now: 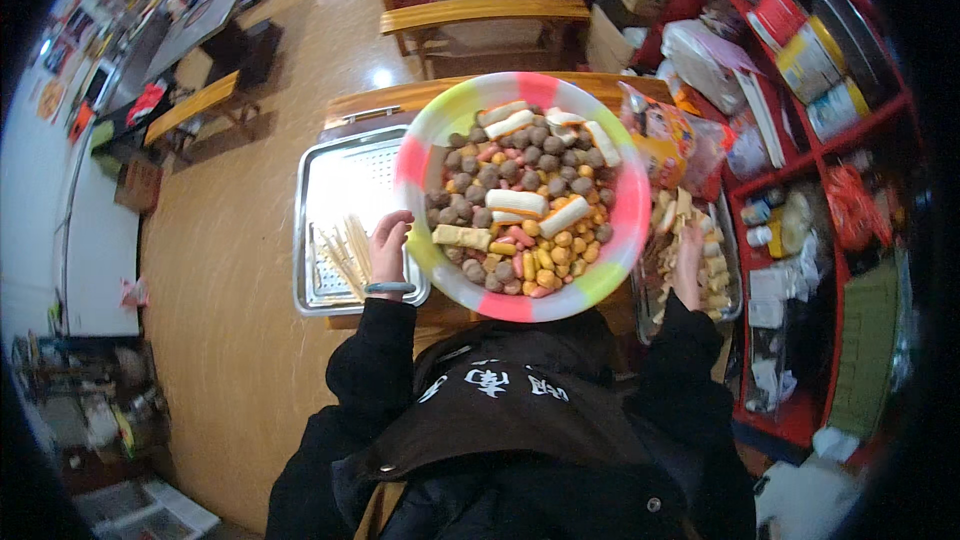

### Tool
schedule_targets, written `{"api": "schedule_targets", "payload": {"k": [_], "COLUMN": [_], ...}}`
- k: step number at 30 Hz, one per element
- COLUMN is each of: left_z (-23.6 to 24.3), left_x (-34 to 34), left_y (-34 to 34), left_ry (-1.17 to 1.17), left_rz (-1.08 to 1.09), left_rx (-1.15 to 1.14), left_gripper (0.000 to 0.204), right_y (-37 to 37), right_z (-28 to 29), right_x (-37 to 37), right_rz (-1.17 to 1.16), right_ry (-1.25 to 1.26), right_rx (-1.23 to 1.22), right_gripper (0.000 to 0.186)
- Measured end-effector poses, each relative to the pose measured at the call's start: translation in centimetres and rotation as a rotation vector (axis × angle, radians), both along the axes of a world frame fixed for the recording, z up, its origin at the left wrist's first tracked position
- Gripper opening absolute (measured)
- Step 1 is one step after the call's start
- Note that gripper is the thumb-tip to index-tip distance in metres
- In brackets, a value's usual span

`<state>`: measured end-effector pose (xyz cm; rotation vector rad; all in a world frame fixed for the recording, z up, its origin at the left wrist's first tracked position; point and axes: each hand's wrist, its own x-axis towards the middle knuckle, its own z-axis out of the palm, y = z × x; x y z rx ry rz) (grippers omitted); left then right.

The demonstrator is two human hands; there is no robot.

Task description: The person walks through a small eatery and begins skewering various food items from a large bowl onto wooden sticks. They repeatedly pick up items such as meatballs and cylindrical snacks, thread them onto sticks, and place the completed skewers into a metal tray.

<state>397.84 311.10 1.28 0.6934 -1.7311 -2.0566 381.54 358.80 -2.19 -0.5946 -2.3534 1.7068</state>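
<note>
My left hand (388, 246) is closed, fingers curled, beside the left rim of a large multicoloured plastic basin (412, 240). Whatever it grips is hidden. Beneath it, thin wooden skewers (343, 258) lie on a perforated metal tray (350, 168). The basin holds brown meatballs (488, 176), small orange balls (562, 240), pink sausages and white sticks (517, 204) with orange edges. To the right of the basin, my right hand (688, 262) reaches over a second metal tray (734, 292) of beige food pieces (714, 265). Its fingers are pressed together among the pieces; what they hold is unclear.
Colourful plastic food bags (672, 140) sit behind the right tray. A red shelf unit (815, 230) full of goods stands close on the right. Wooden benches (485, 12) stand ahead, and another bench (192, 108) is at the far left.
</note>
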Motion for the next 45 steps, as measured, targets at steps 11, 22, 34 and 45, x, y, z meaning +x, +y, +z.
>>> {"api": "schedule_targets", "payload": {"k": [11, 22, 34, 45], "left_z": [-2.9, -4.9, -5.7, -5.9], "left_x": [5.5, 5.4, 7.2, 7.4], "left_y": [-7.6, -6.5, -6.7, -7.1], "left_ry": [-0.893, -1.088, -0.858, -0.899], "left_rz": [0.128, 0.065, 0.235, 0.041], "left_rx": [-0.883, -0.848, -0.839, -0.629], "left_gripper": [0.013, 0.02, 0.023, 0.016], "right_y": [-11.3, -15.8, -17.9, -19.0], "right_z": [3.1, 6.7, 7.4, 7.6], "right_x": [4.9, 8.4, 10.1, 10.8], "right_rz": [0.415, 0.586, 0.718, 0.816], "right_ry": [0.131, -0.01, 0.001, 0.118], "right_rx": [-0.013, -0.004, -0.006, 0.057], "right_gripper": [0.029, 0.019, 0.017, 0.017]}}
